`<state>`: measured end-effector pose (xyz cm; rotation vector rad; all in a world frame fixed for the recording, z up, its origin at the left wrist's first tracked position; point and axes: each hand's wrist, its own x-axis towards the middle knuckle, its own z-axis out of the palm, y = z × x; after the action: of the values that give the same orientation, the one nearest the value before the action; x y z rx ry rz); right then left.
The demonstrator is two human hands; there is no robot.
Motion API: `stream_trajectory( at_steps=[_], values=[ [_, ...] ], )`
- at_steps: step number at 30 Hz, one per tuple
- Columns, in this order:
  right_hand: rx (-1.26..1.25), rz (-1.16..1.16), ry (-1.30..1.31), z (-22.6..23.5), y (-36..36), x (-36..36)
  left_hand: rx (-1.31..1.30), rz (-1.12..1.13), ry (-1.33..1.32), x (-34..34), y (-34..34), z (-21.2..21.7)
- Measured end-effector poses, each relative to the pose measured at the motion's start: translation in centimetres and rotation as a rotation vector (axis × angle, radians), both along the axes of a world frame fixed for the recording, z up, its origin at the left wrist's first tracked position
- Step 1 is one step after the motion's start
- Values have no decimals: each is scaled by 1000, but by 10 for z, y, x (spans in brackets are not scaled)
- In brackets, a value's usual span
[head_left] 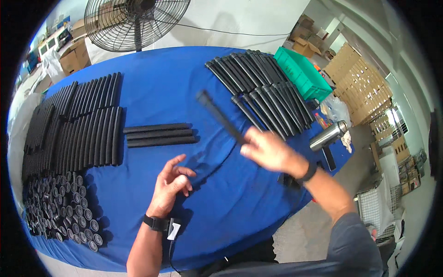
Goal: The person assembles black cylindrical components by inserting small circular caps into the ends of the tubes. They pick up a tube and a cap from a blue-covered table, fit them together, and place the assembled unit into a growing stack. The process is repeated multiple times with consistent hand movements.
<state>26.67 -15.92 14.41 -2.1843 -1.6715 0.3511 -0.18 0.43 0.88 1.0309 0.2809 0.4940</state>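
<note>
My right hand (270,150) grips the near end of a black tube (222,119) with a wider black cap at its far end. The tube is tilted above the blue cloth, slightly blurred, just left of the rows of capped tubes (258,76). Lower and to the left, my left hand (171,183) hovers over the cloth with fingers loosely bent and apart, holding nothing. Beyond it, three plain black tubes (160,135) lie side by side.
Stacked plain tubes (87,138) and a heap of round black caps (69,207) cover the table's left side. A green crate (302,74), steel flask (328,136) and phone (328,158) line the right edge. A fan (137,23) stands behind the blue-covered table (157,83).
</note>
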Motion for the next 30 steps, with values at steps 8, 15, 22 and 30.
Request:
stream_trajectory(
  at_steps=[8,15,22,30],
  values=[
    [-115,-434,-565,25,113,246,24,-80,188,6,0,8],
    [-230,-659,-567,-2,168,312,-9,-135,252,9,6,10],
    [-278,-680,-568,-21,182,317,5,-156,288,8,10,10],
    [-124,-562,-663,-46,170,331,14,-148,265,10,8,7]
  ],
)
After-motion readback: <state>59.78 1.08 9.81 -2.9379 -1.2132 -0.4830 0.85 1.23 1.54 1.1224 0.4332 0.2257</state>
